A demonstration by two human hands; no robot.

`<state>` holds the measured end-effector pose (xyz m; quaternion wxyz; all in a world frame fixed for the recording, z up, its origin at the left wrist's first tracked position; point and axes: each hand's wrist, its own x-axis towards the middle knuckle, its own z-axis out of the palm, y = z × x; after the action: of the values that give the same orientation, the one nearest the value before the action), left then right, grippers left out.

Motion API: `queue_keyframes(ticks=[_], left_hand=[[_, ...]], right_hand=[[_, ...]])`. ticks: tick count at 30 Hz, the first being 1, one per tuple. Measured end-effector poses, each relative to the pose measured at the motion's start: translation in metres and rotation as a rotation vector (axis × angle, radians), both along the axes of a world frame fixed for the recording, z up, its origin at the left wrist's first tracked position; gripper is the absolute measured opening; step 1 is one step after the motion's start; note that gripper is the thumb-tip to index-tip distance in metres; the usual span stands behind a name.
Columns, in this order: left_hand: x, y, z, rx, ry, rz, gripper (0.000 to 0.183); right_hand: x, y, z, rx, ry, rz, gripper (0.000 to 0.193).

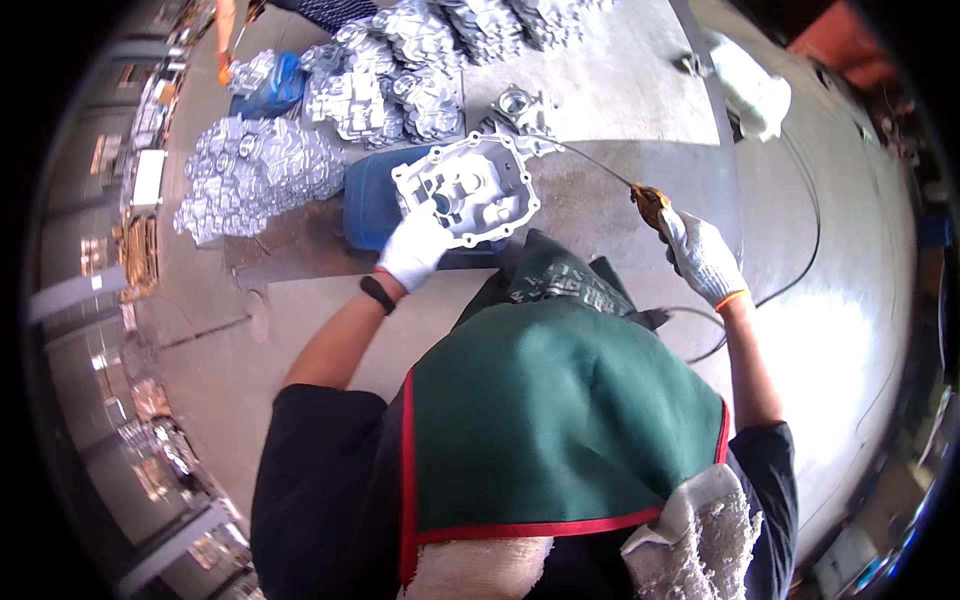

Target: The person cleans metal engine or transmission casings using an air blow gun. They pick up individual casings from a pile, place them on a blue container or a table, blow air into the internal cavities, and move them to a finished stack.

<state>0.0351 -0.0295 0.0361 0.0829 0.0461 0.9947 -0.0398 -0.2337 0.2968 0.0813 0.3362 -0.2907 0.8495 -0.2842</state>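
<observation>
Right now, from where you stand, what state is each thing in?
left gloved hand: at the housing's lower-left edge; grip unclear
right gloved hand: closed around the tool
yellow tool: held, thin rod pointing toward the housing; running or not, cannot tell
metal housing: open side facing up
blue container: partly covered by the housing
grey castings: piled up

This was an industrial workshop handling metal parts: silvery, ribbed cast-metal housings (pixel 425 40) stood massed toward the far left corner of a pale-grey sheet (pixel 640 80), with a stack of similar grey castings (pixel 255 170) beyond its left edge. A slim black hose (pixel 819 205) curved across smooth grey floor (pixel 785 215) past the right edge. An orange-brown hand tool (pixel 651 205), white knitted gloves (pixel 708 262) and a dark-green, red-edged apron (pixel 550 400) showed manual work.
</observation>
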Motion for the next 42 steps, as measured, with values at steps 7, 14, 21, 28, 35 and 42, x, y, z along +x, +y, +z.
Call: queue_keyframes(ticks=[7,14,21,28,35,42], left_hand=[[-0.006,0.017,-0.004,0.036,0.193,0.49,0.081],[0.003,-0.006,-0.05,0.08,0.641,0.672,0.049],[0.023,-0.017,-0.054,0.079,0.656,0.784,0.045],[0.012,-0.03,-0.037,0.005,0.47,0.786,0.044],[-0.008,-0.129,-0.049,0.264,0.791,1.044,0.037],[0.035,-0.149,-0.092,2.167,1.255,1.307,0.032]], right_hand=[[0.013,-0.091,0.054,-0.029,0.301,0.212,0.043],[0.043,-0.172,0.066,-0.161,-0.12,0.286,0.046],[0.056,-0.227,0.056,0.005,0.008,0.519,0.053],[0.075,-0.248,0.024,-0.17,-0.044,0.365,0.053],[0.055,-0.203,0.045,-0.5,-0.978,0.015,0.063],[0.05,-0.162,0.024,-0.461,-0.939,-0.213,0.064]])
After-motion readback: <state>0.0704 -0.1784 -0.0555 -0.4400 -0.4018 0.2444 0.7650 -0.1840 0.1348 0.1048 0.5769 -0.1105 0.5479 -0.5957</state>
